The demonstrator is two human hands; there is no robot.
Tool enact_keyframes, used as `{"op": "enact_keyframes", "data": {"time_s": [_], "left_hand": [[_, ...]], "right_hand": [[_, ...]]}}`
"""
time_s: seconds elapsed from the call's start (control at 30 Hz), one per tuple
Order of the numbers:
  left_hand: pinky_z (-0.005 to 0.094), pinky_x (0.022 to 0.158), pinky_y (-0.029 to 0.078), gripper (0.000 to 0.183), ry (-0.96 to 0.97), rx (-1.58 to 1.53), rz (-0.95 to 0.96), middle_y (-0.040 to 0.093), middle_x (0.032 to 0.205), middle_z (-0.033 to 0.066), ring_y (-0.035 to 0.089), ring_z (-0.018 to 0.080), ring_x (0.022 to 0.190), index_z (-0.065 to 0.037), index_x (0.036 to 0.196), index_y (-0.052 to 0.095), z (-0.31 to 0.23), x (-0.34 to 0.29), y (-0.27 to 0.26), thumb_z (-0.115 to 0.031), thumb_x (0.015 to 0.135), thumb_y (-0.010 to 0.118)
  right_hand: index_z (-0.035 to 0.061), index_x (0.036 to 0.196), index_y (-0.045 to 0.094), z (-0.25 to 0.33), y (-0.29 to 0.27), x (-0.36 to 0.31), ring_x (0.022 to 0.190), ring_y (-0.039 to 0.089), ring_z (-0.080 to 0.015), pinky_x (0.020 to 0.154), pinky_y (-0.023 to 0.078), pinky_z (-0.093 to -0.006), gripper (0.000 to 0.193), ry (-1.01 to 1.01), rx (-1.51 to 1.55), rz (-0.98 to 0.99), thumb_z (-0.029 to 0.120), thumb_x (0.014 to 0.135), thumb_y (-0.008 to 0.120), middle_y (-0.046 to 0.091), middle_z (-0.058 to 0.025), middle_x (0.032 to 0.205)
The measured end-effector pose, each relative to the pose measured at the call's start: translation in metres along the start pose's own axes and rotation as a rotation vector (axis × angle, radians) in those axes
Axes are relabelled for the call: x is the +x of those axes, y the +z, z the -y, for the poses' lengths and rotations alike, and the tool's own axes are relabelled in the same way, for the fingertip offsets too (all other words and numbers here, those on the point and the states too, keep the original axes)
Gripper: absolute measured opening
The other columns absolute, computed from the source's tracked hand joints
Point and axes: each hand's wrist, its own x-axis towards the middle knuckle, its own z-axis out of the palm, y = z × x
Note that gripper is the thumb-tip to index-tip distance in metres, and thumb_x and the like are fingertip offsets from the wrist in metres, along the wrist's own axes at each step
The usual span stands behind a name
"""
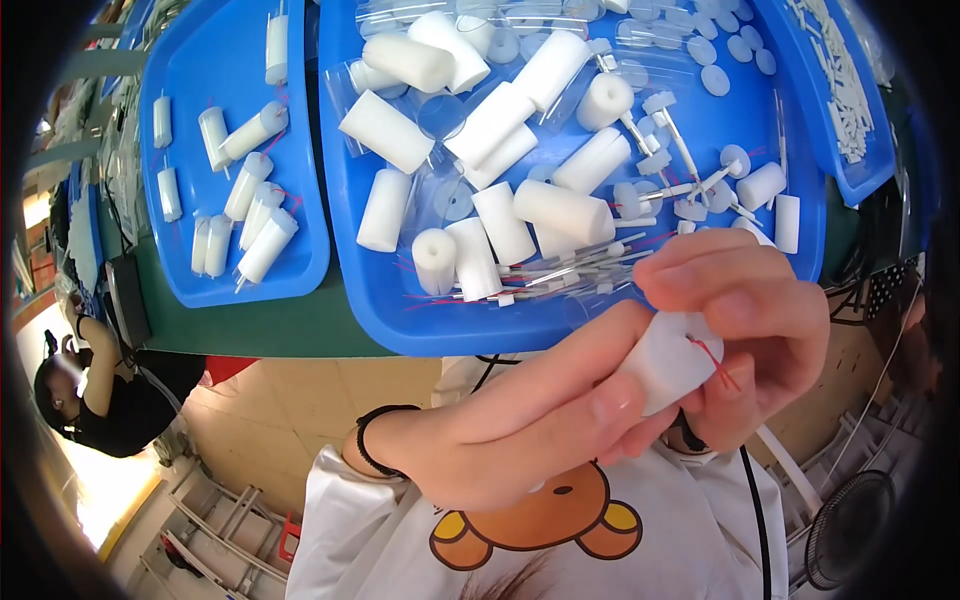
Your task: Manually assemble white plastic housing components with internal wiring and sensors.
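Just in front of my chest, a white foam cylinder (664,372) is tilted with one end toward the right. Thin red wires (718,364) come out of a hole in that end. My left hand (520,425) is closed on the cylinder's left side, thumb and fingers along its body. Around the wired end curl the fingers of my right hand (755,325), covering part of it. Beyond my hands stands a large blue tray (420,333) with many loose white foam cylinders (566,210), clear plastic tubes and thin rods with red wires (560,275).
To the left, a smaller blue tray (230,290) holds several white cylinders with red wires (268,245). Another blue tray (868,180) at the far right carries small white sticks (840,90). A person (125,400) sits at the left; a black fan (850,525) stands lower right.
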Motion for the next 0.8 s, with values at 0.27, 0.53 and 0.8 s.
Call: {"op": "enact_keyframes", "data": {"time_s": [0.27,0.53,0.8], "left_hand": [[0.0242,0.062,0.038,0.060,-0.056,0.231,-0.110,0.049,0.087,0.0044,0.048,0.0112,0.070,-0.001,0.111,0.045,0.000,0.002,-0.001,-0.055,0.085,0.041],[0.0236,0.059,0.041,0.059,0.029,0.318,-0.111,0.053,0.102,0.0115,0.050,0.0120,0.072,0.001,0.118,0.043,0.002,0.002,0.000,-0.050,0.090,0.034],[0.0226,0.061,0.036,0.042,0.106,0.299,-0.063,0.046,0.090,0.0061,0.042,0.0096,0.070,0.002,0.123,0.033,0.008,0.000,-0.001,-0.028,0.093,0.030]], "right_hand": [[-0.0044,0.108,0.046,0.004,0.007,-0.008,0.084,0.057,-0.0255,0.069,0.044,-0.0316,0.035,0.054,-0.047,-0.055,0.019,0.083,0.051,0.057,-0.0245,0.096],[-0.0020,0.108,0.047,0.011,0.008,-0.009,0.082,0.057,-0.0258,0.068,0.045,-0.0324,0.029,0.144,-0.016,-0.062,0.011,0.082,0.051,0.056,-0.0246,0.095],[-0.0015,0.106,0.048,0.019,0.010,-0.013,0.081,0.057,-0.0256,0.068,0.045,-0.0329,0.027,0.190,-0.105,-0.065,0.010,0.082,0.053,0.056,-0.0257,0.097]]}}
